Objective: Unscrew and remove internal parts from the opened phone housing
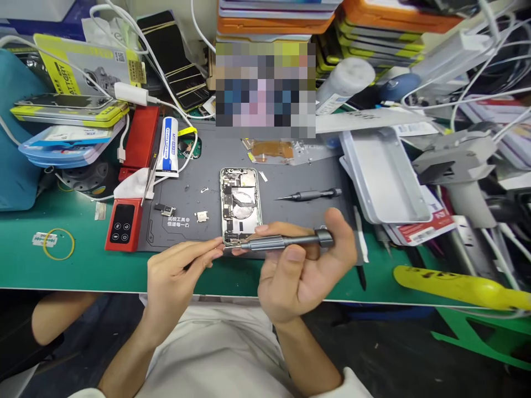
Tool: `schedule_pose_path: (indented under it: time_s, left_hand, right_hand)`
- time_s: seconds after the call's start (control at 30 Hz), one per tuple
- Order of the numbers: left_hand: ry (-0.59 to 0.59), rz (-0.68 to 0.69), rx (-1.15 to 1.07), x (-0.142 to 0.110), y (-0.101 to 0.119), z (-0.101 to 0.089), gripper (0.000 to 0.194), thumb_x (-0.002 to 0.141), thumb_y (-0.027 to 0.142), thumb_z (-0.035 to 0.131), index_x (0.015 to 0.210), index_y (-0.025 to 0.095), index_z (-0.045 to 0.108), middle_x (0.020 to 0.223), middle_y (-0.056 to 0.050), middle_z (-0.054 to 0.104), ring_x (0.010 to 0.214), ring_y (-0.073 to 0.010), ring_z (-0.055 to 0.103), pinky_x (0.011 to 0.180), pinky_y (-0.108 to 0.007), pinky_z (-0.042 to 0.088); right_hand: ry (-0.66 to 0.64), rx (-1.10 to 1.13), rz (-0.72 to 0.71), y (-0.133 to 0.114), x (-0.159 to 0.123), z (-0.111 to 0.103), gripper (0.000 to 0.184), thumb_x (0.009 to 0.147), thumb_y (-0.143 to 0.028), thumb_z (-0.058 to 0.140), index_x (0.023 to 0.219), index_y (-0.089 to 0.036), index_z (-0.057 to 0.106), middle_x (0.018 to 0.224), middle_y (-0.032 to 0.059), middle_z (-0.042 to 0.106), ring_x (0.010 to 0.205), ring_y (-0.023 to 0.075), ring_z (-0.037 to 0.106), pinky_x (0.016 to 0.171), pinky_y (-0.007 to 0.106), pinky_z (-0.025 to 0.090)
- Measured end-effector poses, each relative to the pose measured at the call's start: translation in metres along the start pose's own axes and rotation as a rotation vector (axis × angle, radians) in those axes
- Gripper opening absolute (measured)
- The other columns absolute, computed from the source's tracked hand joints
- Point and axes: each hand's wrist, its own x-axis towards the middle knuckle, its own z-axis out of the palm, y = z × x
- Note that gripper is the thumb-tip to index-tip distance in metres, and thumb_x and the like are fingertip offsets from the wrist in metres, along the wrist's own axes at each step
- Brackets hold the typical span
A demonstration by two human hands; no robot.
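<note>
A grey precision screwdriver (pixel 269 243) lies across my right hand (pixel 298 265), its fingers and thumb closed around the handle. Its thin tip points left to my left hand (pixel 178 271), whose fingertips are pinched together. Whatever sits in that pinch is too small or hidden to make out. Just beyond both hands, an opened smartphone (pixel 240 204) lies on the grey mat (pixel 199 149), with its circuit board and round coil exposed. My fingers overlap its lower edge. A second screwdriver (pixel 309 195) rests to the right of the phone.
Small metal parts (pixel 202 216) lie left of the phone. A red device (pixel 124 224), a white-and-blue tube (pixel 168 146) and stacked boxes crowd the left. At right are a white tray (pixel 385 177) and a yellow object (pixel 452 284). Cables hang around the back.
</note>
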Motion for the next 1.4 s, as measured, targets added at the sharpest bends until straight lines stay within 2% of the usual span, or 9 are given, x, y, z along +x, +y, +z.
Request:
schedule_pose_path:
  time_s: [0.13,0.27,0.4,0.6,0.77,1.0,1.2,1.4]
  left_hand:
    - [-0.025,-0.062,-0.034,0.001,0.001,0.001,0.020,0.100,0.018,0.076,0.114,0.028,0.085,0.090,0.003,0.083,0.069,-0.0087,0.072,0.069,-0.019,0.060]
    - [-0.024,-0.056,-0.017,0.002,0.003,0.004,0.015,0.100,0.019,0.075,0.109,0.025,0.085,0.090,0.001,0.083,0.067,-0.0095,0.070,0.065,-0.021,0.058]
    - [-0.032,-0.031,0.007,0.002,0.002,0.005,0.013,0.102,0.020,0.073,0.106,0.024,0.085,0.090,0.000,0.083,0.068,-0.0105,0.071,0.063,-0.021,0.056]
    - [-0.055,-0.004,-0.002,-0.004,-0.003,0.003,0.014,0.103,0.018,0.071,0.110,0.024,0.082,0.097,-0.001,0.084,0.075,-0.0113,0.074,0.071,-0.022,0.060]
    - [-0.066,-0.017,-0.027,-0.006,-0.006,0.002,0.015,0.103,0.017,0.071,0.111,0.025,0.081,0.096,0.000,0.083,0.078,-0.0106,0.075,0.071,-0.020,0.059]
    - [-0.097,-0.028,-0.031,-0.006,-0.008,0.001,0.016,0.104,0.020,0.070,0.114,0.025,0.081,0.095,-0.002,0.083,0.081,-0.0139,0.077,0.077,-0.024,0.064]
    - [-0.091,-0.022,-0.027,-0.006,-0.008,0.000,0.018,0.105,0.019,0.067,0.116,0.026,0.081,0.096,-0.002,0.083,0.080,-0.0132,0.076,0.077,-0.024,0.063]
    - [-0.103,0.003,-0.032,-0.006,-0.007,-0.001,0.019,0.105,0.017,0.067,0.117,0.025,0.080,0.095,-0.002,0.083,0.079,-0.0129,0.075,0.076,-0.024,0.062]
  right_hand:
    - [0.005,-0.066,-0.066,0.004,-0.001,-0.002,0.052,0.107,-0.019,0.053,0.158,-0.029,0.047,0.100,0.0025,0.077,0.081,0.0166,0.075,0.077,0.038,0.070]
    - [0.015,-0.087,-0.107,0.004,0.000,-0.002,0.049,0.106,-0.020,0.055,0.155,-0.026,0.050,0.097,0.0033,0.077,0.079,0.0170,0.075,0.077,0.039,0.069]
    - [0.030,-0.092,-0.065,0.000,0.001,0.000,0.046,0.107,-0.024,0.056,0.153,-0.026,0.052,0.094,0.0026,0.077,0.077,0.0174,0.075,0.076,0.038,0.069]
    - [0.013,-0.051,0.065,-0.004,0.002,0.001,0.044,0.109,-0.024,0.053,0.152,-0.028,0.053,0.092,0.0015,0.076,0.079,0.0172,0.075,0.075,0.035,0.068]
    - [0.023,0.026,0.120,-0.005,0.002,0.001,0.042,0.108,-0.022,0.053,0.150,-0.029,0.055,0.094,0.0016,0.076,0.081,0.0168,0.075,0.066,0.031,0.067]
    - [0.035,0.032,0.130,-0.005,0.001,0.001,0.042,0.107,-0.021,0.052,0.148,-0.030,0.054,0.095,0.0019,0.076,0.075,0.0181,0.074,0.059,0.035,0.069]
    - [0.041,-0.004,0.089,-0.004,0.002,0.002,0.042,0.107,-0.021,0.054,0.148,-0.029,0.055,0.092,0.0036,0.076,0.075,0.0199,0.074,0.059,0.038,0.070]
    - [0.060,0.066,0.096,-0.006,0.003,0.002,0.040,0.107,-0.020,0.054,0.147,-0.027,0.056,0.096,0.0018,0.078,0.079,0.0177,0.075,0.065,0.036,0.070]
